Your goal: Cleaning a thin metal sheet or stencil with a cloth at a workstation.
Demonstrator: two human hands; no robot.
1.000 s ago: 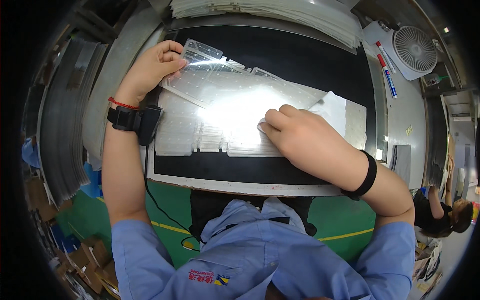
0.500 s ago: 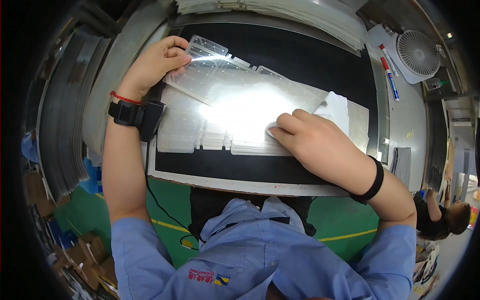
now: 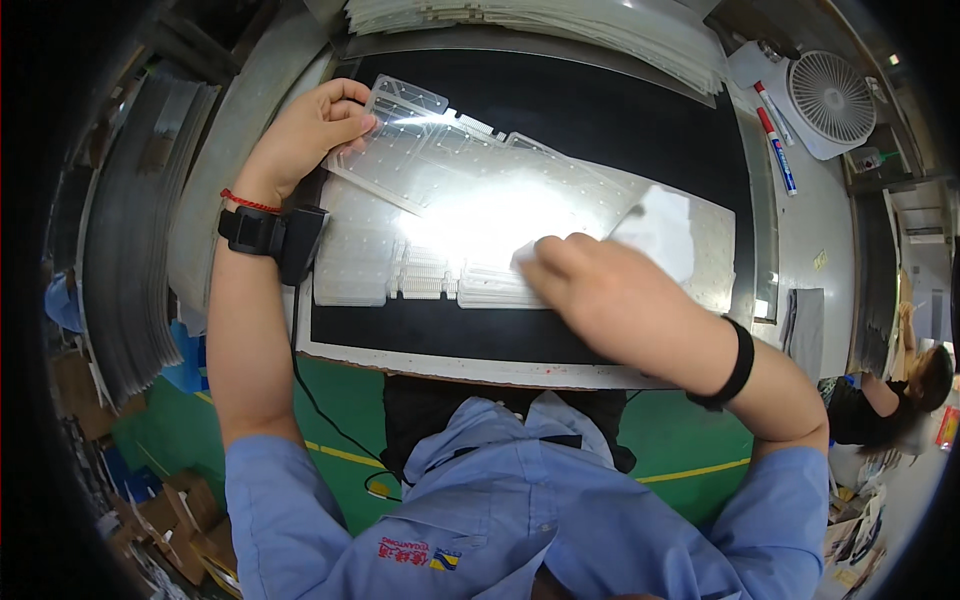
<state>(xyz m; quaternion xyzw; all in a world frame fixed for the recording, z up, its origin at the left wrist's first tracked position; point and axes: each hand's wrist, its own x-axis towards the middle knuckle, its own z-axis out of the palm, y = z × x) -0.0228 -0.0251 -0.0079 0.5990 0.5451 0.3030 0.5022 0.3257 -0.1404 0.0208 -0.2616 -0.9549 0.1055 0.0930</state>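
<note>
Right hand [image 3: 600, 290] curled, fingers pressing a white cloth [image 3: 655, 225] onto the clear panel [image 3: 480, 200], which lies on the black mat [image 3: 600, 110]. Left hand [image 3: 305, 135] pinches the panel's far left corner. Fan [image 3: 827, 100] and two markers [image 3: 772, 135] far right.

The far half of the black mat [image 3: 620, 110] lies bare, giving open passage between the clear plastic panel [image 3: 480, 190] and the stack of sheets [image 3: 560, 25] along the desk's far edge. At the far right corner a small fan [image 3: 825, 100] and two marker pens [image 3: 775, 135] crowd the way. The left hand [image 3: 310, 135] blocks the panel's far left corner, and the right hand [image 3: 610, 295] covers its near edge.
</note>
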